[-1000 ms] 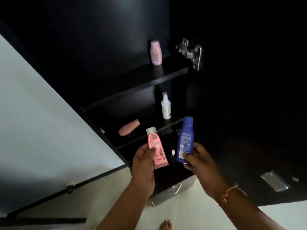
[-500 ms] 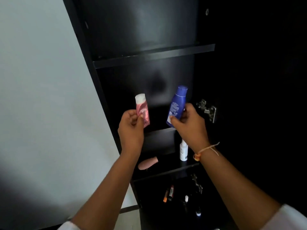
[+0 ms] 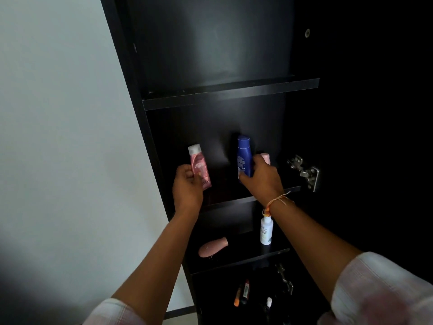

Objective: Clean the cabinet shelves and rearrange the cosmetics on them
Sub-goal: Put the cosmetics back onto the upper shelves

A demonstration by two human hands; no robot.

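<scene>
A tall black cabinet [image 3: 230,92] stands open with several shelves. My left hand [image 3: 186,188] grips a pink tube with a grey cap [image 3: 199,166], held upright over the left of the middle shelf [image 3: 234,201]. My right hand [image 3: 263,178] grips a blue bottle [image 3: 244,158], upright just above the same shelf, further right. A pink bottle [image 3: 266,157] peeks out behind my right hand. One shelf down stand a white spray bottle [image 3: 266,231] and a pink item lying on its side [image 3: 213,247].
Small cosmetics, an orange stick [image 3: 237,297] and dark tubes, lie on the lowest visible shelf. A metal door hinge [image 3: 304,171] sticks out at the right of the middle shelf. A pale wall [image 3: 65,137] is on the left. The top shelf [image 3: 230,86] holds nothing visible.
Both hands have moved forward into the middle shelf space with the tube and bottle, lowering toward the shelf board. The view has tilted up since a second ago.
</scene>
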